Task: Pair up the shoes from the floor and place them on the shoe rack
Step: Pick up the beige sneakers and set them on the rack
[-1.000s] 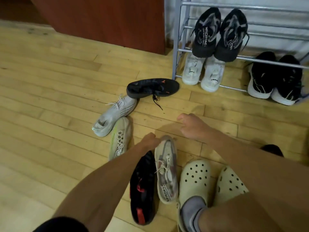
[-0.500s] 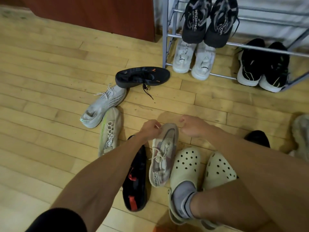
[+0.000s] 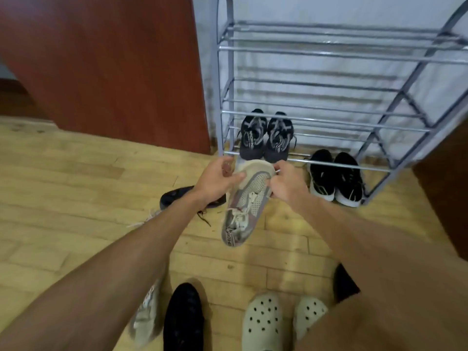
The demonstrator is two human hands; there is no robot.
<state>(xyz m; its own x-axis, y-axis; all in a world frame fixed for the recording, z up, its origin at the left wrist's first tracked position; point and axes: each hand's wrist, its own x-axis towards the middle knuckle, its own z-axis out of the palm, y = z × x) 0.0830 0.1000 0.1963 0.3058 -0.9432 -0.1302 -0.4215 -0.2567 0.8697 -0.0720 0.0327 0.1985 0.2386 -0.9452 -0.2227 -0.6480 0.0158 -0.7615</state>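
A grey-and-white sneaker (image 3: pixel 244 206) hangs in the air in front of the metal shoe rack (image 3: pixel 329 117), toe up. My left hand (image 3: pixel 219 177) grips its toe from the left and my right hand (image 3: pixel 285 184) grips it from the right. On the rack's lower rail stands a black-and-grey pair (image 3: pixel 266 136). A black pair with white soles (image 3: pixel 335 178) sits under the rack on the right. A black shoe (image 3: pixel 177 196) lies on the floor behind my left forearm, partly hidden.
Near my feet lie a black shoe (image 3: pixel 183 317) and a pale sneaker (image 3: pixel 147 317) on the wooden floor. I wear cream clogs (image 3: pixel 263 323). A red-brown cabinet (image 3: pixel 114 67) stands left of the rack; the rack's upper shelves hold nothing.
Both hands have closed on the grey-and-white sneaker and lifted it off the floor toward the rack. The view has tilted up, showing the rack's upper shelves.
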